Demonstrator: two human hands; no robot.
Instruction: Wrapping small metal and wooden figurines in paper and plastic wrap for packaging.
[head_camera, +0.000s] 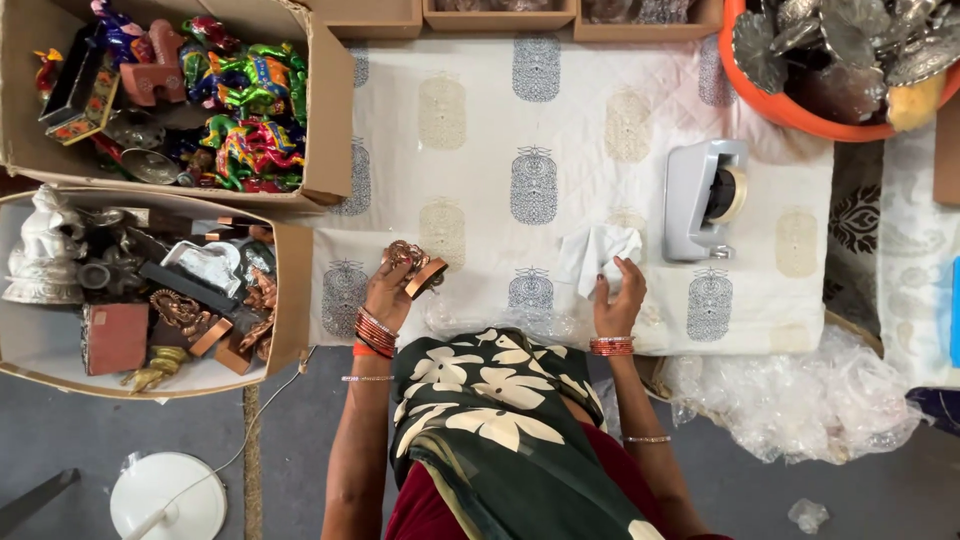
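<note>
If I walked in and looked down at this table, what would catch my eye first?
Probably the brightly painted animal figurines crammed into the cardboard box at top left, above a second box of metal statuettes. At the centre, the left hand holds a small copper-coloured ornament over the printed white cloth, while the right hand touches white tissue beside a grey tape dispenser.

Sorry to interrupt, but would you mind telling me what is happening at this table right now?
A person works at a table covered with a printed cloth. The left hand holds a small copper-coloured figurine just above the cloth. The right hand presses on a piece of white wrapping paper. A grey tape dispenser sits beyond the paper. Two cardboard boxes of figurines stand at the left, and crumpled clear plastic lies at the right.
</note>
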